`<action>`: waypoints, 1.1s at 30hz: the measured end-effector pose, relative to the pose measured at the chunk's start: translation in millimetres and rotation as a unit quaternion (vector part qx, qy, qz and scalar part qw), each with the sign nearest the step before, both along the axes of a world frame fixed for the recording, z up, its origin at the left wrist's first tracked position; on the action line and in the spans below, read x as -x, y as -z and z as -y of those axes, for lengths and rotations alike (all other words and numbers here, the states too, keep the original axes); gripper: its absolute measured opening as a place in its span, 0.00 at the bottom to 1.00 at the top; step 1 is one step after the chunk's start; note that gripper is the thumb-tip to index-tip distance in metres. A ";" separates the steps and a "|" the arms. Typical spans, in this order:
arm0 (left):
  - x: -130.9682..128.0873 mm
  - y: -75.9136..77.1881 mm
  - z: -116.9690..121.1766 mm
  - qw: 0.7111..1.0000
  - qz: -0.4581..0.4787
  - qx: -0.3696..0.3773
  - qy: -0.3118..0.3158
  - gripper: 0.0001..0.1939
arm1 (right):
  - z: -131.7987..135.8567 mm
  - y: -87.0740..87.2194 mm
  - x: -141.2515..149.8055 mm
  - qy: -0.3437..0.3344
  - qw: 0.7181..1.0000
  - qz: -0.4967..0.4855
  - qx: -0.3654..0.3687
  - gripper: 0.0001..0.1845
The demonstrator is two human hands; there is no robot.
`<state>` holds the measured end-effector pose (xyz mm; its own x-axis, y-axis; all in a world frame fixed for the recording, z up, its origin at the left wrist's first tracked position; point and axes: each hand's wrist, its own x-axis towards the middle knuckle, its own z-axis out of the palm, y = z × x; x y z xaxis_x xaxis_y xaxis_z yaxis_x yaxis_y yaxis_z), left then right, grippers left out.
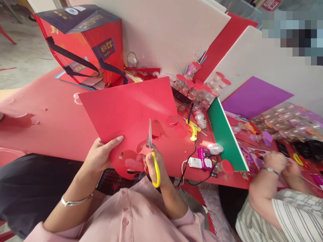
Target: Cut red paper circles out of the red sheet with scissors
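A large sheet of red card (131, 104) is tilted up over the table in front of me. My left hand (101, 153) grips its lower left edge, thumb on top and fingers underneath. In my right hand (157, 164) is a pair of scissors (156, 171) with yellow handles, my fingers wrapped round them. The blades point up and away, at the card's lower right part. Round cut-outs and ragged scraps mark the card's lower edge near the scissors. Beside the blades a circle outline (158, 128) shows on the red surface. The lower blade is partly hidden by card.
Right of the card lie a yellow glue gun (193, 129), stacked clear cups (199, 116) and a white plug adapter (195, 162) with cables. A green board (224, 134) stands between me and a co-worker's hands (276, 163). A red bag (101, 50) stands at back left.
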<state>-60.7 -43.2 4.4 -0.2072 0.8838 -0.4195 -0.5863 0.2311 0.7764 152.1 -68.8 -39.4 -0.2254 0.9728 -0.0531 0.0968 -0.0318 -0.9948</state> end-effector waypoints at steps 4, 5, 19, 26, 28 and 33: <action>1.7 -1.5 0.4 1.000 0.003 0.000 0.003 0.22 | 0.9 1.5 -1.9 -0.002 1.000 0.004 -0.004 0.42; 2.1 -2.6 0.8 1.000 0.002 0.001 0.006 0.23 | 1.1 2.2 -2.3 -0.001 1.000 0.004 -0.006 0.42; 6.8 -7.6 2.1 1.000 -0.004 -0.001 0.031 0.22 | 4.2 -2.8 -2.3 -0.002 1.000 0.003 0.005 0.43; 7.6 -7.0 2.3 0.999 -0.007 0.000 0.035 0.21 | 4.8 -4.8 -3.3 -0.001 1.000 0.000 0.011 0.44; 8.8 -6.6 1.7 0.999 -0.008 0.000 0.037 0.22 | 4.4 -4.1 -3.9 -0.002 1.000 0.002 0.012 0.44; 12.1 -7.5 -0.5 0.999 -0.021 0.000 0.045 0.22 | 3.5 -2.4 -6.1 -0.011 1.000 0.017 0.006 0.44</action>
